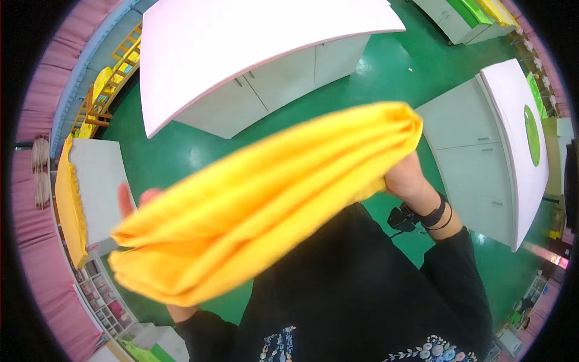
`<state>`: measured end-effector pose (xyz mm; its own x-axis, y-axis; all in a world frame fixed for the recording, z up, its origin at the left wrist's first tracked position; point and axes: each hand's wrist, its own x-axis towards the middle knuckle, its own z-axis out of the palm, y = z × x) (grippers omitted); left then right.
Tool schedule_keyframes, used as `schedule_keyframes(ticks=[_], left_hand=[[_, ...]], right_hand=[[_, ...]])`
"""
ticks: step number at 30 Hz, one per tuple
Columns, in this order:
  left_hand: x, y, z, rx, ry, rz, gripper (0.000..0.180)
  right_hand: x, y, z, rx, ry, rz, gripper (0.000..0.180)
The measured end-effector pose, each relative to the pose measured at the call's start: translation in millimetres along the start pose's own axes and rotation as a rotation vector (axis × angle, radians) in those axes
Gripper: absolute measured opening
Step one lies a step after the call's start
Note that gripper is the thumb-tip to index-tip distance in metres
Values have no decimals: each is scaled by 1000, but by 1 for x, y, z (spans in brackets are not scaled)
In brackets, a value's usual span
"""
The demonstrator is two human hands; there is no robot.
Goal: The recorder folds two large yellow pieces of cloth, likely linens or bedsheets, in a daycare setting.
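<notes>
A long yellow cloth [259, 211], gathered into lengthwise folds, stretches slantwise in front of my body. Its bunched right end is higher than its loose, layered left end. My right hand [405, 177] grips the bunched end from below and behind, its fingers mostly covered by fabric. Behind the left part of the cloth, my left hand [148, 196] shows only some blurred fingertips above the upper edge; its palm is hidden, and it seems to hold the cloth from behind. A black strap with a small black device [407, 217] is on my right wrist.
Ahead stands a cabinet with a white top [259, 42]. Another white cabinet [476, 151] with a green oval on top is at right. On the left are a yellow-draped cabinet [99, 187], a wooden rack [114, 81] and a shelf [105, 298]. The floor [163, 145] is green.
</notes>
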<state>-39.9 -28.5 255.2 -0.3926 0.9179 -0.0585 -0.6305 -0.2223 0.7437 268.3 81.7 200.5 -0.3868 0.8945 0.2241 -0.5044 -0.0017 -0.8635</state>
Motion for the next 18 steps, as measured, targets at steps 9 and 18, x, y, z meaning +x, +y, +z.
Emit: schedule_keyframes(ticks=[9,18], left_hand=[[5,-65,-176,819,-543,-374,59],[58,-61,-57,98,-157,-480,54]], right_hand=[[40,12,-6,60,198,317,28],[-2,124,-98,74,-109,678,62]])
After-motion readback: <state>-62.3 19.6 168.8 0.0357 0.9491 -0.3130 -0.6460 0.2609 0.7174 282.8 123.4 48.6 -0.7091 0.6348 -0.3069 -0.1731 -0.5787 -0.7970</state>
